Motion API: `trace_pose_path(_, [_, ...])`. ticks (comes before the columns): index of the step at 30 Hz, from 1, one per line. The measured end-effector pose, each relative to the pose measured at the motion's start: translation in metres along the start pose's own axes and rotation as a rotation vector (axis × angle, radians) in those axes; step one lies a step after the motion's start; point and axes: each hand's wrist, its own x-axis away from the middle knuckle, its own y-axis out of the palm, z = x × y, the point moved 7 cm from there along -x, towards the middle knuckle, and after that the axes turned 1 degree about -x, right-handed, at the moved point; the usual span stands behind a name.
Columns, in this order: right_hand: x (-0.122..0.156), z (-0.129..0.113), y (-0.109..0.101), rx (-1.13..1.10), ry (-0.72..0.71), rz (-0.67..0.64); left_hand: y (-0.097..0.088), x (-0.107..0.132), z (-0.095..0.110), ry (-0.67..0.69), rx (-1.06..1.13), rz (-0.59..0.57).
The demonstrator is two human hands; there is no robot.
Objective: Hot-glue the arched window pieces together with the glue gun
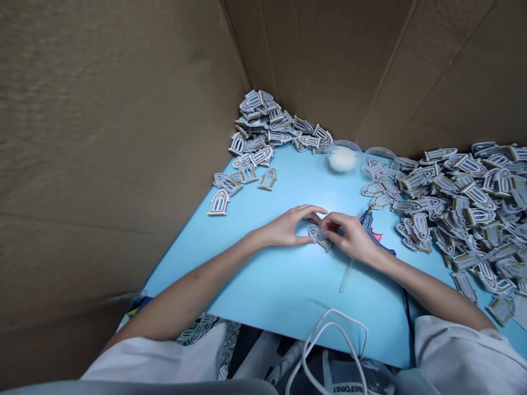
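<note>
Head view looks down on a pale blue tabletop (263, 285) boxed in by brown corrugated cardboard walls (107, 153). Near the middle of the table, a grey-and-cream arched window-shaped cutout (318, 237) sits between the two hands, tilted and just above the surface. The right hand (349, 237) grasps it, with its curled fingers (335, 222) pinching the piece from the right side. The left hand (286, 227) is arched over from the other side, with its fingertips at the cutout's upper edge. Just right of the right hand lies a blue hot glue gun (373, 233), and a clear glue stick (346, 277) lies below it. Farther up stand two clear round dishes, one holding a white substance (342, 158) and the other holding a few cutouts (381, 162). A heap of similar cutouts (259, 123) fills the far corner, a few loose ones (219, 203) lie at the upper left, and a much larger heap (465, 197) covers the right side. White sleeves (461, 351) cover the upper arms, and a white cable (329, 345) loops below the table's near edge.
</note>
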Motion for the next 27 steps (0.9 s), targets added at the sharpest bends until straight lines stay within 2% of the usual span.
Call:
trace_pose_path(4, [0.001, -0.004, 0.003, 0.084, -0.062, -0.060, 0.000, 0.001, 0.003, 0.024, -0.008, -0.006])
trace_pose_path(10, [0.000, -0.001, 0.002, 0.128, -0.052, -0.068, 0.002, 0.002, -0.002, 0.041, -0.007, -0.031])
trace_pose_path(17, [0.003, 0.001, 0.011, 0.289, -0.151, -0.086, 0.003, 0.002, -0.003, 0.034, -0.014, -0.047])
trace_pose_path(22, [0.008, -0.001, 0.020, 0.453, -0.142, -0.076, 0.002, 0.001, 0.001, 0.015, -0.029, -0.055])
trace_pose_path(25, [0.005, -0.011, 0.010, 0.544, -0.117, -0.087, 0.001, 0.001, 0.001, 0.011, -0.038, -0.046])
trace_pose_path(27, [-0.001, -0.016, -0.014, 0.647, -0.055, -0.099, 0.002, 0.001, 0.000, 0.008, -0.022, -0.050])
